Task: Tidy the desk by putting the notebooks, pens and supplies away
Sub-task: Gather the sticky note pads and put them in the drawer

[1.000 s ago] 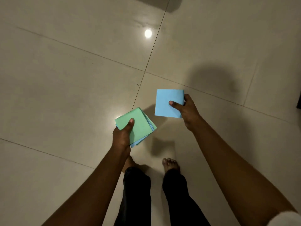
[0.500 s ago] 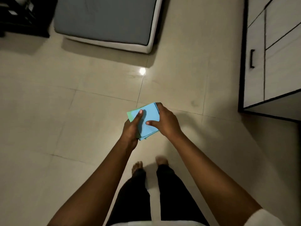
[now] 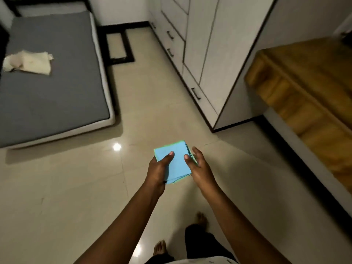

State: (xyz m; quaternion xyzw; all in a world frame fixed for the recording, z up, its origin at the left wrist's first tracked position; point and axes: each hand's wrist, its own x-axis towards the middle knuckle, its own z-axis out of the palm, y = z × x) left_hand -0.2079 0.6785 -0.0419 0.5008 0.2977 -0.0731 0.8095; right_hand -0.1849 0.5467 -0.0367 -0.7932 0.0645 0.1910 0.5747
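The blue sheet (image 3: 178, 164), apart a second ago, now tops the stack (image 3: 180, 180), which the left hand (image 3: 158, 171) and right hand (image 3: 200, 169) both grip, likely ready for stowing.

No legible text, label, brand, number or sign was in view. Top sheet of paper stack (image 3: 178, 168) showed plain blue face, nothing readable on it.
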